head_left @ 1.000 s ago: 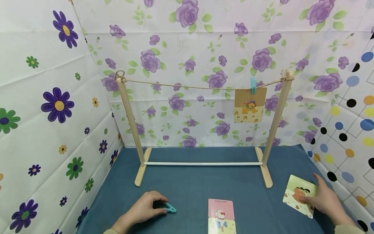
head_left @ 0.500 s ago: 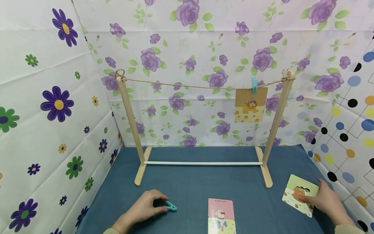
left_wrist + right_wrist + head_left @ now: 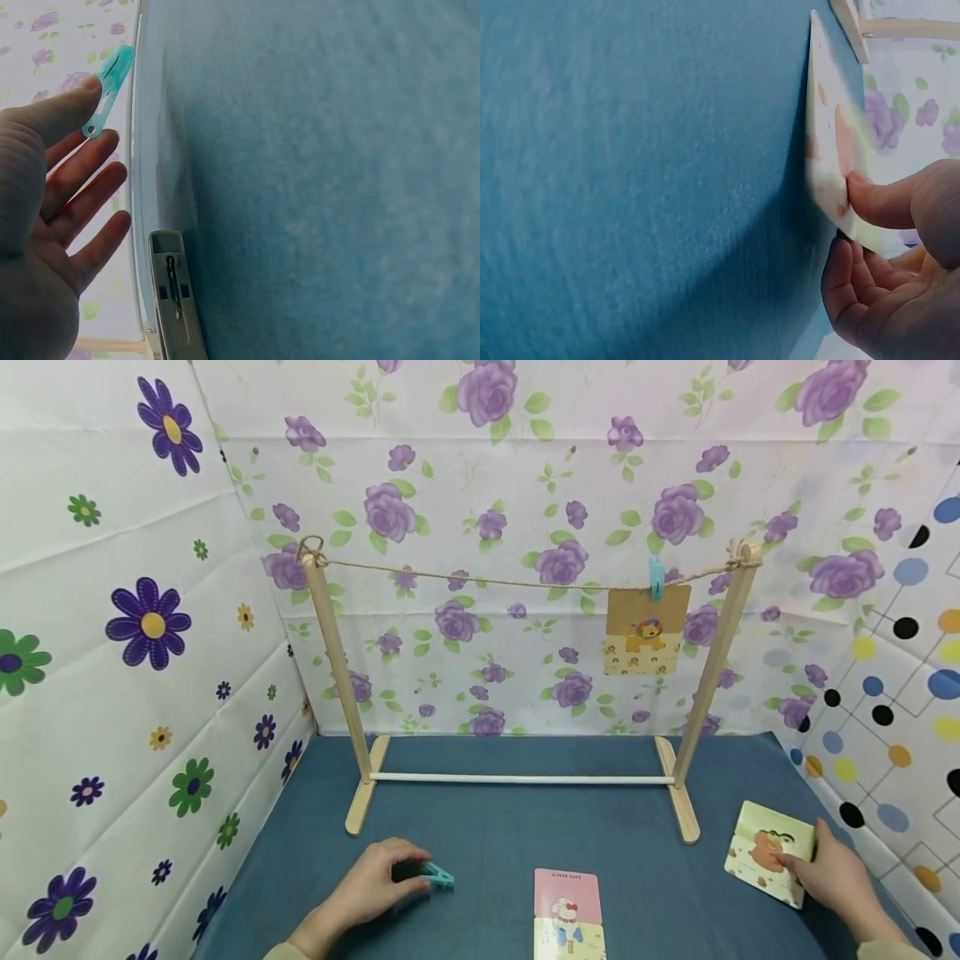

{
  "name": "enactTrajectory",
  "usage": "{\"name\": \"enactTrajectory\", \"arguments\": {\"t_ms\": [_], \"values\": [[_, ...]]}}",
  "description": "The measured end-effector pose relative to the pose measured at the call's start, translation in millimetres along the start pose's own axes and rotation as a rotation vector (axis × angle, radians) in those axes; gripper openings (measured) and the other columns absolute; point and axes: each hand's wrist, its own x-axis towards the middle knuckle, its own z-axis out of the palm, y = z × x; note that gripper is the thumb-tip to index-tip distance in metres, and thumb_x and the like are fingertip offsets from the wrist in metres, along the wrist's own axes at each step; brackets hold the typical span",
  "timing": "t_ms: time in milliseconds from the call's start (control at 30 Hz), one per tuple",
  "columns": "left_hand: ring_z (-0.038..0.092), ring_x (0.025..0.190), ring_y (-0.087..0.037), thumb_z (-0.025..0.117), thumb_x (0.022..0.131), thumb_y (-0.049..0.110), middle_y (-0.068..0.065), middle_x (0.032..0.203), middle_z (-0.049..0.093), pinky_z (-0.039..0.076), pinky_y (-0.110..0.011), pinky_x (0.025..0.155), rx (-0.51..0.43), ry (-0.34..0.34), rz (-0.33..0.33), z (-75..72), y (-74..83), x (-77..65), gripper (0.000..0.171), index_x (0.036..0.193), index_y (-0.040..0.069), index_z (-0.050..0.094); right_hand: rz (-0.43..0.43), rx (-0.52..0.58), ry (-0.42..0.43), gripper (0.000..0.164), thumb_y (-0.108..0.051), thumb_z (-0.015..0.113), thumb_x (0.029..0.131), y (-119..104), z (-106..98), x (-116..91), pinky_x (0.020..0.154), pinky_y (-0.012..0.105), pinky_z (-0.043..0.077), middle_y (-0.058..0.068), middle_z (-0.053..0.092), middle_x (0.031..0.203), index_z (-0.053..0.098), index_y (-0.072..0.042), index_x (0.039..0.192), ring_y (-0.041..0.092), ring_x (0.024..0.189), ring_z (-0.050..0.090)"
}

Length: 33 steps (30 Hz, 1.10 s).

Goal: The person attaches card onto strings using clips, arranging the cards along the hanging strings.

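Note:
My left hand [image 3: 375, 885] pinches a teal clothespin [image 3: 437, 875] between thumb and forefinger, low over the cloth at the front left. In the left wrist view the clothespin [image 3: 109, 90] sits at the thumb tip, and the other fingers are spread loosely. On the far right, my right hand [image 3: 836, 877] grips a pale green card [image 3: 768, 852] with an orange cartoon figure, thumb on its face. The right wrist view has the card [image 3: 832, 142] tilted near the cloth, with fingers curled under its edge. A pink and yellow rabbit card [image 3: 568, 914] lies at the front centre.
A wooden stand [image 3: 337, 668] with a white crossbar [image 3: 521, 778] carries a twine line [image 3: 480, 579]. From its right part hangs a brown lion card [image 3: 647, 631] under a light blue clothespin [image 3: 657, 578]. Blue cloth [image 3: 510, 827] covers the table; patterned sheets rise around it.
Both hands have risen slightly. The green card has tilted and shifted a little upward in my right hand, while the clothespin has moved up slightly with my left.

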Motion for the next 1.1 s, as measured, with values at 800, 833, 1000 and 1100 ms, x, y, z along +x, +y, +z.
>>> {"name": "enactTrajectory", "arguments": {"t_ms": [800, 833, 1000, 1100], "values": [[0.071, 0.109, -0.017, 0.086, 0.094, 0.029, 0.012, 0.116, 0.075, 0.061, -0.047, 0.093, 0.013, 0.082, -0.018, -2.1, 7.6, 2.7, 0.032, 0.122, 0.015, 0.08, 0.139, 0.195, 0.0, 0.088, -0.056, 0.07, 0.101, -8.8, 4.8, -4.2, 0.069, 0.043, 0.053, 0.033, 0.066, 0.107, 0.049, 0.021, 0.138, 0.034, 0.089, 0.063], [0.071, 0.109, -0.017, 0.087, 0.094, 0.029, 0.012, 0.116, 0.075, 0.061, -0.047, 0.093, 0.015, 0.084, -0.02, -2.0, 7.8, 2.7, 0.032, 0.122, 0.015, 0.08, 0.148, 0.212, 0.002, 0.085, -0.053, 0.069, 0.103, -9.1, 4.9, -4.3, 0.071, 0.045, 0.053, 0.035, 0.065, 0.111, 0.049, 0.021, 0.138, 0.036, 0.092, 0.062], [0.071, 0.11, -0.015, 0.086, 0.094, 0.027, 0.012, 0.117, 0.075, 0.061, -0.045, 0.094, 0.01, 0.083, -0.031, -1.9, 8.4, 2.8, 0.032, 0.123, 0.014, 0.08, 0.161, 0.26, 0.001, 0.077, -0.045, 0.066, 0.107, -7.7, 5.4, -5.5, 0.084, 0.056, 0.052, 0.042, 0.058, 0.124, 0.049, 0.023, 0.138, 0.046, 0.105, 0.057], [0.071, 0.109, -0.011, 0.086, 0.094, 0.027, 0.013, 0.116, 0.075, 0.061, -0.041, 0.094, -0.001, 0.07, -0.044, -1.7, 8.4, 2.3, 0.032, 0.123, 0.015, 0.08, 0.152, 0.28, -0.017, 0.078, -0.046, 0.066, 0.106, -4.9, 4.2, -4.6, 0.081, 0.053, 0.052, 0.04, 0.06, 0.121, 0.048, 0.023, 0.139, 0.043, 0.104, 0.059]]}}
